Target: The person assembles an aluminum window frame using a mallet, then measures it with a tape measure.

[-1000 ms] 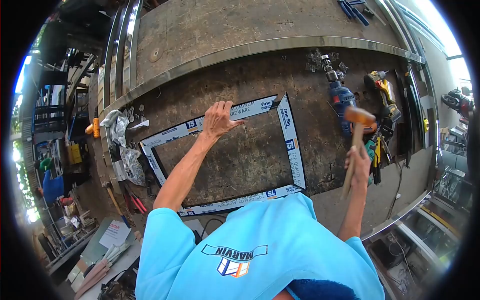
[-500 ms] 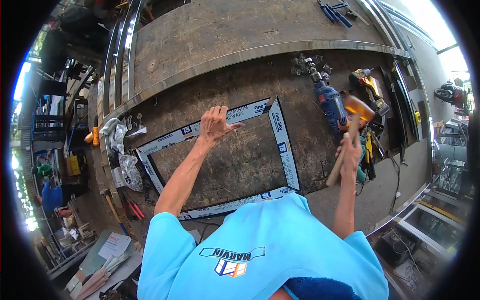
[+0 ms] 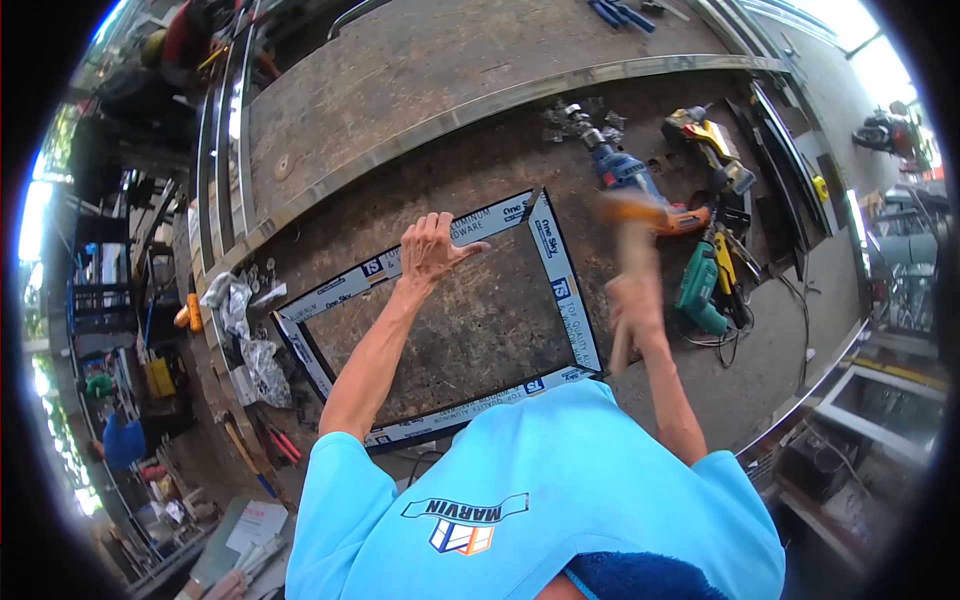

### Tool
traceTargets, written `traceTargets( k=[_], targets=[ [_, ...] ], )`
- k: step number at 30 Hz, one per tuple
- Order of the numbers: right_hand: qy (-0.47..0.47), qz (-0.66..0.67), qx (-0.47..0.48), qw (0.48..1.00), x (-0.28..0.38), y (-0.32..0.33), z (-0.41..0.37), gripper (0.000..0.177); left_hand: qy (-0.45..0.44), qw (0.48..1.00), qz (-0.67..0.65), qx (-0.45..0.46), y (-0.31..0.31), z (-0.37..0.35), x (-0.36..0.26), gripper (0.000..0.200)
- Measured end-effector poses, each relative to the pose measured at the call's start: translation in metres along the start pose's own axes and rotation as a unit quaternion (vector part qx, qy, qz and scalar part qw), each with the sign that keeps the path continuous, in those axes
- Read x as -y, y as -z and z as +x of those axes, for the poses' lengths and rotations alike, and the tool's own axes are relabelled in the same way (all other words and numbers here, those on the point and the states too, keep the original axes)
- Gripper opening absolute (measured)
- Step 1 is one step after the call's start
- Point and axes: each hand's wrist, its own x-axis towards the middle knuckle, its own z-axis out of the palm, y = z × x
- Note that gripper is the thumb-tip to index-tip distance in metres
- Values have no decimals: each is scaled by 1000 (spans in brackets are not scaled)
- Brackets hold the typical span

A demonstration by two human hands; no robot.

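A four-sided aluminum window frame (image 3: 562, 290), dark-edged and covered in printed protective tape, lies flat on the worn workbench. My left hand (image 3: 430, 248) presses on its far rail, fingers bent over the outer edge and thumb stretched to the right. My right hand (image 3: 637, 302) is closed around the wooden handle of a mallet (image 3: 634, 210) with an orange-brown head. Motion smears both the hand and the mallet, which are just right of the frame's right side. The mallet head is apart from the frame and overlaps the view of a blue power drill (image 3: 622, 170).
A yellow cordless drill (image 3: 715, 145) and a green power tool (image 3: 703, 290) with a cable lie to the right. A long metal bar (image 3: 420, 133) crosses the bench behind the frame. Plastic bags (image 3: 262, 368) lie at left, near red-handled pliers (image 3: 285, 445).
My right hand has moved left with the mallet, closer to the frame's right side, uncovering the green tool. My left hand stays on the far rail. The camera view has shifted slightly.
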Motion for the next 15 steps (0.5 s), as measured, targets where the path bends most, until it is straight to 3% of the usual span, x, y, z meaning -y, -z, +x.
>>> traceTargets(
  k=[1, 3, 5, 6, 7, 9, 11, 12, 13, 15],
  targets=[
    [-44, -78, 164, 982, 5, -4, -7, 77, 2, 1000, 12, 15, 1, 7, 0, 84],
    [-57, -65, 188, 978, 27, 17, 4, 78, 6, 999, 24, 38, 4, 4, -6, 85],
    [23, -83, 54, 995, 33, 36, 6, 68, -7, 1000, -5, 15, 9, 1, -2, 85],
    [-3, -34, 9, 999, 32, 52, 14, 54, -31, 999, 1, -41, 8, 2, -1, 84],
    [-2, -1, -85, 996, 40, 61, 16, 38, -25, 999, 8, -39, 9, 1, 0, 84],
    [65, 98, -216, 969, 20, 82, 43, 25, -12, 1000, 22, -13, 9, 3, -4, 84],
    [42, 172, -262, 949, -7, 49, 45, 39, -17, 1000, 8, -6, 7, 9, -13, 84],
    [31, 62, -85, 994, -7, 35, 21, 49, -29, 999, 9, -17, 5, 13, -19, 84],
    [16, -49, 96, 994, -7, 22, 0, 59, -40, 999, 12, -26, 2, 16, -25, 84],
    [-49, -58, 166, 983, -5, 6, -4, 71, -34, 999, 8, -3, 1, 3, -16, 84]
  ],
)
